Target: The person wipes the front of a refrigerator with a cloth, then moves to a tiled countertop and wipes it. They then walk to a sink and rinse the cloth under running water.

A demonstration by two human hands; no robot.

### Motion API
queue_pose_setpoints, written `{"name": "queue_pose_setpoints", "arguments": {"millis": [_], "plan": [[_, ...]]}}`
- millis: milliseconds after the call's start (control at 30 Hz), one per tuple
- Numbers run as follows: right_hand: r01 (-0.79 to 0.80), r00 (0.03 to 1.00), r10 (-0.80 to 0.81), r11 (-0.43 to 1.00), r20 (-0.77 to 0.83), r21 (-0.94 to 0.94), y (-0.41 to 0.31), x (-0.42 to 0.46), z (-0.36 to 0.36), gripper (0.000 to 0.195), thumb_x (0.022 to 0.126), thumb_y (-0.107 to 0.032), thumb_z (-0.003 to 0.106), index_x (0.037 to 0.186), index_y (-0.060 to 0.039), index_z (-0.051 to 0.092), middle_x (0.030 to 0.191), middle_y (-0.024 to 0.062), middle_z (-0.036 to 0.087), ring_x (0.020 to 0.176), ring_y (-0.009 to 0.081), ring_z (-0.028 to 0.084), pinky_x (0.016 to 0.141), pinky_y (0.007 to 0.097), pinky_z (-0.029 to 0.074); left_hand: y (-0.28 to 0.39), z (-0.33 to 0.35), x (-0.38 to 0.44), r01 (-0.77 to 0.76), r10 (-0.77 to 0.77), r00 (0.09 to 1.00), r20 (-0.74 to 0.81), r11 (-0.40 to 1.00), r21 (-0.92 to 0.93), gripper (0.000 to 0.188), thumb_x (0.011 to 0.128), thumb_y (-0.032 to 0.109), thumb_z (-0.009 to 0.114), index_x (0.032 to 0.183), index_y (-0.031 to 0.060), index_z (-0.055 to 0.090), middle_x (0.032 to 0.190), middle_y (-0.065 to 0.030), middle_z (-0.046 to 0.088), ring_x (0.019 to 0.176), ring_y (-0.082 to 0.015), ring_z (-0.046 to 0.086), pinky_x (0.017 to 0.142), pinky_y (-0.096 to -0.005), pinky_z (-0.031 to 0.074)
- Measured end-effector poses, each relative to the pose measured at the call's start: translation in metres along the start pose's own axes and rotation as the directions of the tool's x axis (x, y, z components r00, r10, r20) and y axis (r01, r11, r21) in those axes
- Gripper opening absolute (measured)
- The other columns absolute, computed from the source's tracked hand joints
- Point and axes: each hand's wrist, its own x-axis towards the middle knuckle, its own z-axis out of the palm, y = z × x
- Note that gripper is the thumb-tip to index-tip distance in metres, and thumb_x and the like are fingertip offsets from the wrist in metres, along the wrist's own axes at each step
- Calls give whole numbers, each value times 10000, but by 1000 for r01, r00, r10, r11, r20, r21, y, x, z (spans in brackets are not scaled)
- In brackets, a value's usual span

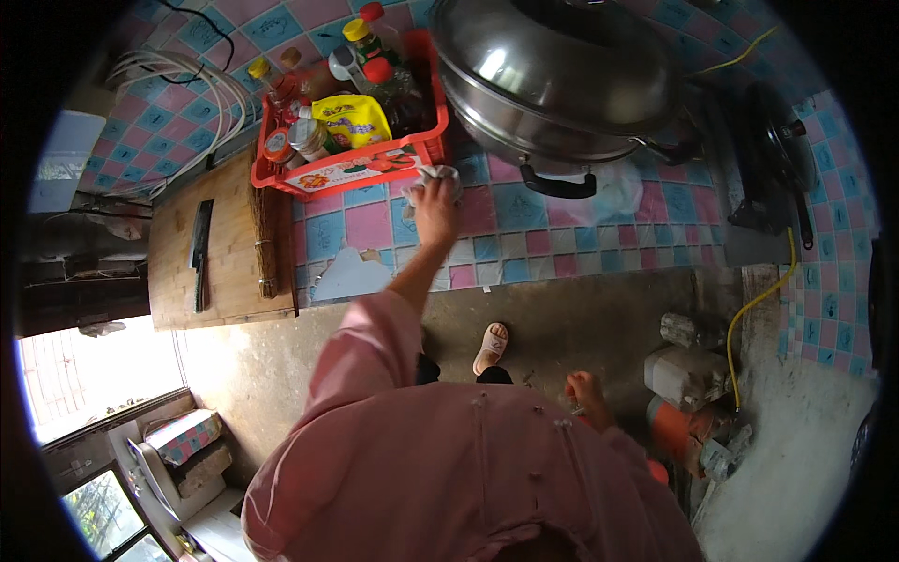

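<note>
My left hand (435, 211) presses a crumpled, pale cloth (444, 184) onto the tile-patterned covering of the counter (477, 211). The cloth lies right against the front of a red plastic crate (442, 112). Inside the crate stand several bottles and jars, along with a yellow pouch (351, 121). Down at my side, my right hand (586, 393) hangs with its fingers curled in, and nothing shows in it. To the right of the crate is a large lidded steel wok (555, 77), whose black handle (558, 184) points towards me.
On the left, a wooden cutting board (172, 260) carries a cleaver (201, 253) and a straw brush (263, 246). A clear plastic bag (611, 193) lies under the wok's edge. Torn covering bares a white patch (351, 274). Containers, including a pale jerrycan (685, 376), stand at right near a yellow hose (744, 316).
</note>
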Motion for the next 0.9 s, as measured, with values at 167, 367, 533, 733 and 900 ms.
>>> {"name": "queue_pose_setpoints", "arguments": {"millis": [167,367,533,733,900], "plan": [[-124,991,128,987,-42,102,63,5,-36,216,858,-195,579,856,21,595,647,118,620,516,188,596,422,337,472,57,-12,-53,-110,154,958,242,977,-183,482,716,-2,570,1189,92,567,1146,-147,553,1022,-383,503,897,-458,418],[-152,985,152,988,-85,10,113,23,-59,257,856,-247,578,835,8,611,659,146,629,537,225,630,432,367,501,33,-22,77,-142,160,967,200,984,-104,327,743,12,530,1056,72,605,1004,-156,618,979,-375,557,849,-471,461],[-36,999,34,996,-21,-79,75,22,-51,269,878,-255,579,840,9,614,677,145,631,556,214,634,472,348,513,20,42,68,-169,152,938,312,985,31,285,760,98,590,1042,67,575,1116,-143,561,1048,-365,511,876,-458,443],[-51,997,60,989,-56,139,-5,-5,7,205,888,-217,598,881,-12,605,689,115,627,588,180,625,508,317,517,27,-26,-33,-335,373,887,271,925,-178,428,758,49,572,1182,103,574,1147,-147,541,1046,-372,508,887,-466,443],[-19,999,25,977,-30,210,20,7,11,188,887,-201,599,893,-14,595,681,110,618,562,171,603,482,309,506,32,-56,9,-10,60,914,400,992,-126,349,780,27,553,1127,65,557,1051,-174,557,882,-414,582,715,-495,508]]}}
